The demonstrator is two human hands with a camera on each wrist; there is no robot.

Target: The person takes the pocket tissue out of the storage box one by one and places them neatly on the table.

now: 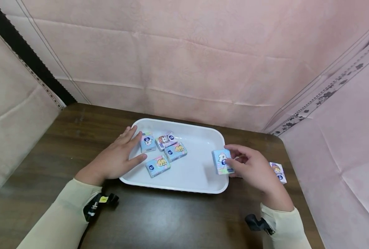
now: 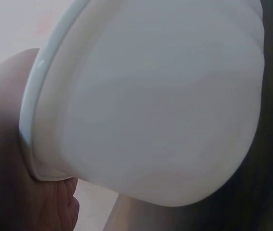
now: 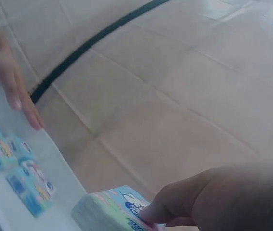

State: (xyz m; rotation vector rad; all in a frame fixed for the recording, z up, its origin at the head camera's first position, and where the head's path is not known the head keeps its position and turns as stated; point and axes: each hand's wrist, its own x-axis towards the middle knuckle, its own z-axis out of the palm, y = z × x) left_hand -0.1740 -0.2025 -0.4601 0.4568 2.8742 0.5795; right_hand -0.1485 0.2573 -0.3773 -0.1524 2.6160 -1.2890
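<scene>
Right of the frame's centre, the right hand (image 1: 249, 167) pinches a blue packet (image 1: 220, 161) between thumb and fingers, at the right end of a white tray (image 1: 200, 169). Left of centre, the left hand (image 1: 114, 159) lies against the tray's left rim, thumb spread from its extended fingers, beside four small packets (image 1: 175, 151) inside.

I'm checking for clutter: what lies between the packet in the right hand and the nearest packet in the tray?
In the head view, only bare white tray lies between the held packet and the nearest packet inside.
</scene>
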